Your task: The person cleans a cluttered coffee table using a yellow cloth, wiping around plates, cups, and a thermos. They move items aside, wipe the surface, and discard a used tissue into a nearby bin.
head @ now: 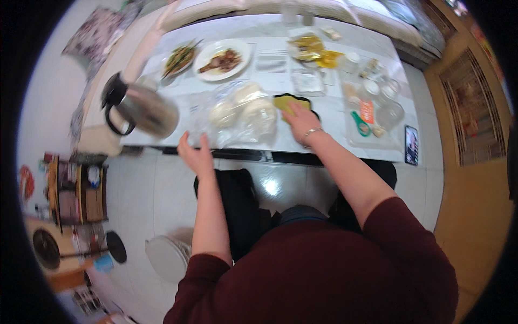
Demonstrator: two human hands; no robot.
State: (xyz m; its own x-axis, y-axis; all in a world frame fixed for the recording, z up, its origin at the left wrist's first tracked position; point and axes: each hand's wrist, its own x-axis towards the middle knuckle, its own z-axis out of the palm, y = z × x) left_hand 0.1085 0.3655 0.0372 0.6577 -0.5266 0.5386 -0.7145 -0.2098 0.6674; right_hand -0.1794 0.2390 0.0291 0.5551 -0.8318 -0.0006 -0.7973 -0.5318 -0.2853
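My right hand (301, 121), a bracelet at its wrist, lies on a yellow-green cloth with a dark scalloped edge (292, 106) on the marble-look table (332, 139). Whether its fingers grip the cloth or only press on it is not clear. Just left of it rests a clear plastic bag (245, 115) with several pale round items, perhaps buns. My left hand (196, 154) is raised near the table's front edge, thumb and fingers apart, holding nothing, close to the bag's lower left corner. A steel vacuum jug with black handle (147, 109) stands farther left.
Behind the bag are a white plate of food (245, 67) and a dish of green vegetables (180, 58). Yellow packaging (309, 46) lies at the back. On the right, a clear tray (376, 148) holds jars and green-handled scissors (361, 124), beside a phone (411, 144).
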